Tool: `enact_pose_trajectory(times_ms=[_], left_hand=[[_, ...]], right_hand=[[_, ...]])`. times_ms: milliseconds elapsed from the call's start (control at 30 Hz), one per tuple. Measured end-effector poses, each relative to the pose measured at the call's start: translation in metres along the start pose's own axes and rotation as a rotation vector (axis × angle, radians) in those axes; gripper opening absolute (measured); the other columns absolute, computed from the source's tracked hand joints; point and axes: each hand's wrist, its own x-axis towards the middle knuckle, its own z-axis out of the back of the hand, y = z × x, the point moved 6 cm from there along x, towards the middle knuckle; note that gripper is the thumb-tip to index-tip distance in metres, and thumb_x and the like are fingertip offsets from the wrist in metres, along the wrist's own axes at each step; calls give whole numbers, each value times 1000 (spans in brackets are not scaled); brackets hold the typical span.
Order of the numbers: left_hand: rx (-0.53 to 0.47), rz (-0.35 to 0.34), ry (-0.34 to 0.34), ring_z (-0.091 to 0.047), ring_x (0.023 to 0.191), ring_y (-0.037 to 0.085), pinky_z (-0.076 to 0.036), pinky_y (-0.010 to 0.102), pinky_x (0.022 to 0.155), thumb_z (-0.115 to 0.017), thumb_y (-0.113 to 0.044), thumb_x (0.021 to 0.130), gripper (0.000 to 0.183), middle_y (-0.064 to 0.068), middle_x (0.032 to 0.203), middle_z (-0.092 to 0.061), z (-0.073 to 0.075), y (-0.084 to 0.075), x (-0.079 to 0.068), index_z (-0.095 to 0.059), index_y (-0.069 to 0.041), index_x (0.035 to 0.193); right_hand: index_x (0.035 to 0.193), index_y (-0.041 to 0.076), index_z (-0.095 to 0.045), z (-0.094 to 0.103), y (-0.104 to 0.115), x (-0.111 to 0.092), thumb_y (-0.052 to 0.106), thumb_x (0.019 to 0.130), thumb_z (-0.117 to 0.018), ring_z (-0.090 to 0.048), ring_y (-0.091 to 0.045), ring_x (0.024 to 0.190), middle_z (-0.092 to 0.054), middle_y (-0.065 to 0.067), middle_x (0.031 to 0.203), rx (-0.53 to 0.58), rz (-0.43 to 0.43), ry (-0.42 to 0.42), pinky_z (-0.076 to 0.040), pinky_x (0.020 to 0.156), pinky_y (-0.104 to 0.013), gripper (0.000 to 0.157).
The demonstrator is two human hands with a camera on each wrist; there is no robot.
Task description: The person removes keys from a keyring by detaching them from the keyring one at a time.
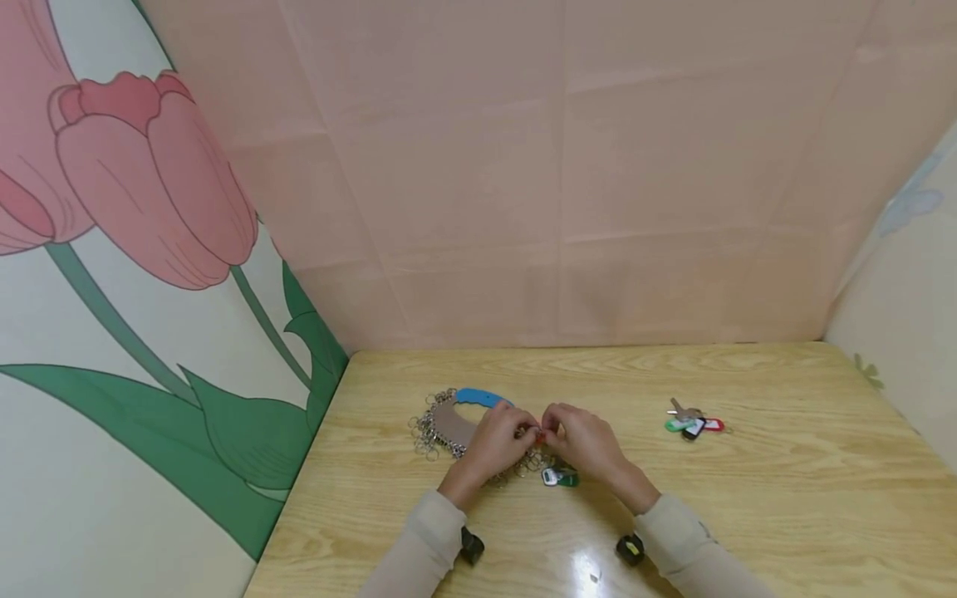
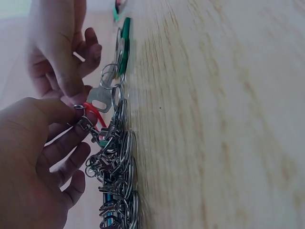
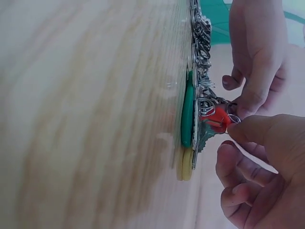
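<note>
A curved key holder (image 1: 451, 423) with a tan plate, a blue handle (image 1: 478, 396) and metal clips and rings along its edge lies left of centre. At its right end both hands meet. My left hand (image 1: 495, 440) pinches a small metal clip (image 2: 86, 123) on the holder between thumb and fingers. Opposite it, my right hand (image 1: 589, 440) pinches the ring end of a red key tag (image 3: 218, 119) with thumb and forefinger. Fingertips partly cover the ring. A key (image 2: 99, 98) shows beside the red tag. Just below lie a green tag (image 3: 188, 112) and a white-faced tag (image 1: 551, 477).
To the right on the wooden table (image 1: 785, 498) lies a small pile of keys (image 1: 684, 412) with a green tag (image 1: 676, 425), a black tag (image 1: 694, 430) and a red tag (image 1: 714, 424). A pink backdrop (image 1: 561, 208) stands behind the table, with a tulip-printed panel (image 1: 149, 183) at the left.
</note>
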Motion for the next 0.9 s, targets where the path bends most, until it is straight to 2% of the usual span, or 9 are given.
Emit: enact_pose_trajectory(times_ms=[200, 400, 600, 900], left_hand=[[-33, 19, 3, -52, 88, 6, -44, 21, 79, -73, -23, 102, 11, -10, 95, -79, 2, 0, -1, -84, -20, 101], [-50, 53, 11, -52, 89, 6, -44, 20, 78, -72, -22, 103, 12, -7, 100, -78, -1, 4, 0, -84, -19, 104], [-72, 66, 11, -51, 89, 6, -44, 20, 76, -70, -22, 105, 14, -6, 101, -79, -1, 6, 0, -84, -18, 106], [-75, 70, 22, -51, 89, 6, -44, 19, 76, -67, -24, 107, 17, -6, 102, -79, -1, 7, -1, -83, -19, 107]], right_hand=[[89, 19, -70, -2, -2, -2, 15, 94, -80, -54, -6, 64, -69, 8, 82, 18, -87, 36, -45, 56, -26, 12], [90, 19, -71, -6, 0, 1, 20, 93, -81, -54, -5, 57, -69, 10, 81, 73, -126, 90, -44, 52, -25, 10], [89, 18, -71, -8, 0, 3, 22, 92, -83, -55, -4, 60, -68, 9, 80, 38, -135, 79, -47, 54, -26, 13], [84, 16, -71, -8, 3, 4, 17, 91, -81, -56, -7, 60, -68, 6, 76, 1, -144, 57, -47, 54, -28, 12]])
